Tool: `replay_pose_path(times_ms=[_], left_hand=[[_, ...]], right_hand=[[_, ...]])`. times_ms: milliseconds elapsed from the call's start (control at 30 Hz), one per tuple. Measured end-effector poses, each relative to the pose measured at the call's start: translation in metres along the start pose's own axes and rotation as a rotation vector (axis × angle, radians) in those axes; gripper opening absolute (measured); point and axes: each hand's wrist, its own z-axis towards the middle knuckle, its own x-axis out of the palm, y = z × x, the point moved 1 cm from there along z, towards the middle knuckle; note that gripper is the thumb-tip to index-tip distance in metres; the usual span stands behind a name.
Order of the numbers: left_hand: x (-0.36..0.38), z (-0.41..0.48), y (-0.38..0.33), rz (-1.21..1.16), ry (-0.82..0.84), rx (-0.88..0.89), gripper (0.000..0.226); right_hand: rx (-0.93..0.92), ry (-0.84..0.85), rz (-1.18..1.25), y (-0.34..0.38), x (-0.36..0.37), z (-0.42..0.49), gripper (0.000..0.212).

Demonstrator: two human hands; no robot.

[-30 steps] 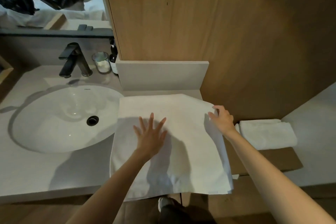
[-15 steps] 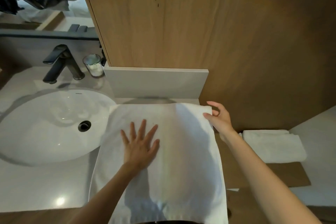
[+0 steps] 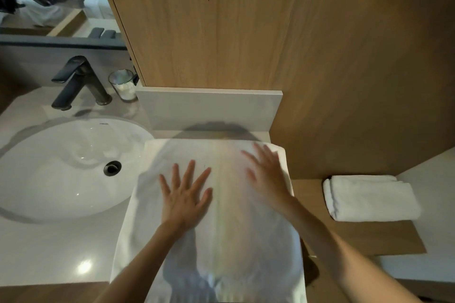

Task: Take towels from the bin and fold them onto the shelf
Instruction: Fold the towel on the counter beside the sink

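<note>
Sink (image 3: 61,167) lettering too small to read; 1 faucet (image 3: 76,81), 1 glass (image 3: 122,85) behind it. 2 towels: flat towel (image 3: 221,248) on bench (image 3: 49,253) w/ left hand (image 3: 183,200) and blurred right hand (image 3: 267,177) palm-down on it, fingers spread, grip released. Folded towel (image 3: 369,198) sits on wood shelf (image 3: 369,236), far right.

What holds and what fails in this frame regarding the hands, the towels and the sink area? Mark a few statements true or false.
1. The left hand and right hand both lie flat on the spread towel. True.
2. The folded towel sits in the sink. False: it lies on the wooden shelf, to the right.
3. The right hand pinches a towel corner. False: its fingers are straight on the cloth.
4. A glass stands beside the faucet. True.
</note>
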Motion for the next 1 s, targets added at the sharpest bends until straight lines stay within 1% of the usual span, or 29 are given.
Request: replay_pose_path(times_ms=[33,67,100,200,300,367,467,533,567,633,700,767,800,867,933,1000], left_hand=[[0.0,0.0,0.001,-0.003,0.0,0.005,0.055],[0.0,0.0,0.001,-0.007,0.0,0.012,0.055],[-0.001,0.0,0.002,-0.013,-0.002,0.017,0.055],[0.0,0.0,0.002,-0.012,-0.009,0.026,0.055],[0.001,0.001,0.002,-0.031,-0.023,0.03,0.055],[0.001,0.001,0.002,-0.037,-0.027,0.028,0.055],[-0.001,0.001,0.001,-0.037,0.0,0.025,0.055],[-0.005,0.0,0.001,-0.039,0.007,0.026,0.055],[-0.008,0.002,0.002,-0.061,0.006,0.023,0.055],[-0.017,0.011,0.009,-0.135,-0.015,-0.001,0.054],[-0.026,0.03,0.019,-0.145,-0.061,-0.006,0.049],[-0.036,0.053,0.029,-0.131,-0.111,0.003,0.042],[-0.043,0.065,0.034,-0.122,-0.115,0.007,0.045],[-0.055,0.086,0.046,-0.062,-0.058,0.022,0.053],[-0.065,0.103,0.058,0.029,0.047,0.025,0.056],[-0.076,0.116,0.065,0.072,0.157,0.037,0.058]], right_hand=[[-0.045,0.117,-0.039,0.012,0.01,-0.002,0.05],[-0.048,0.218,-0.072,0.02,0.021,-0.004,0.055],[-0.031,0.261,-0.106,0.023,0.03,-0.006,0.058],[0.05,0.191,-0.191,0.01,0.04,-0.004,0.058],[0.182,0.132,-0.141,-0.008,0.033,0.008,0.057],[0.222,0.099,-0.057,-0.017,0.028,0.013,0.055],[0.303,0.102,0.172,-0.031,0.02,0.016,0.05],[0.279,0.107,0.245,-0.037,0.015,0.015,0.048],[0.264,0.127,0.226,-0.039,0.014,0.016,0.048],[0.248,0.166,0.094,-0.041,0.011,0.022,0.049],[0.182,0.178,-0.006,-0.038,0.005,0.034,0.052],[0.108,0.218,0.003,-0.033,-0.001,0.05,0.058],[0.085,0.251,0.009,-0.032,-0.005,0.059,0.061],[0.083,0.302,-0.008,-0.032,-0.013,0.076,0.065],[0.105,0.327,-0.036,-0.031,-0.02,0.087,0.068],[0.119,0.353,-0.044,-0.03,-0.026,0.094,0.062]])
